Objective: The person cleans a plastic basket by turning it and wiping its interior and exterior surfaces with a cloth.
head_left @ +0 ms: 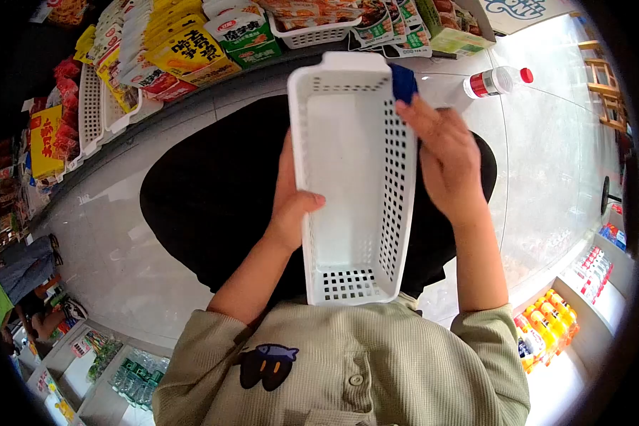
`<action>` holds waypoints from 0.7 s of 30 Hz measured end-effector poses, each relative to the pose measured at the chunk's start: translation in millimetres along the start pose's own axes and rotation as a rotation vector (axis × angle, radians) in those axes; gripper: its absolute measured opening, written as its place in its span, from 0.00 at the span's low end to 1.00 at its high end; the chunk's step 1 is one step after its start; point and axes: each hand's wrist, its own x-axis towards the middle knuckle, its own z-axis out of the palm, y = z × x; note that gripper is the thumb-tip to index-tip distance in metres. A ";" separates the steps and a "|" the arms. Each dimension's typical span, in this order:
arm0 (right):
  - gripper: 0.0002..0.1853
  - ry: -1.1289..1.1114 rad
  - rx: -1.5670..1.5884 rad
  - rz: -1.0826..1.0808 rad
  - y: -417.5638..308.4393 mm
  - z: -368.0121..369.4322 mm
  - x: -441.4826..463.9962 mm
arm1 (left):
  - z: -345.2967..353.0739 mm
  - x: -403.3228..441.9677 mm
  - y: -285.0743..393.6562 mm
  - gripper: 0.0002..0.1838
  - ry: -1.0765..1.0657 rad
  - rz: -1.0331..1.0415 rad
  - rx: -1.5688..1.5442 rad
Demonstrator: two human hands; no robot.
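Observation:
A long white plastic basket [341, 163] with perforated sides is held upright over my lap, its hollow inside facing me. My left hand [291, 209] grips its left wall, the thumb lying over the rim and the fingers hidden behind. At the upper right corner, my right hand [444, 145] has its fingers closed on a dark blue cloth [403, 83], pressed against the basket's outer side. Part of the cloth is hidden by the fingers and the rim. Nothing lies inside the basket.
A shelf of bagged snacks [188, 46] and white baskets [316, 34] runs along the top and left. On the tiled floor [547, 156] lies a red-labelled plastic bottle [493, 82]. Orange drink bottles [550, 319] are at right; green-capped water bottles [138, 380] and another person [21, 277] are at left.

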 end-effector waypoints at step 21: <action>0.29 -0.011 0.347 0.221 -32.2 8.3 -12.7 | -16.8 7.8 8.7 0.52 0.143 0.036 -0.186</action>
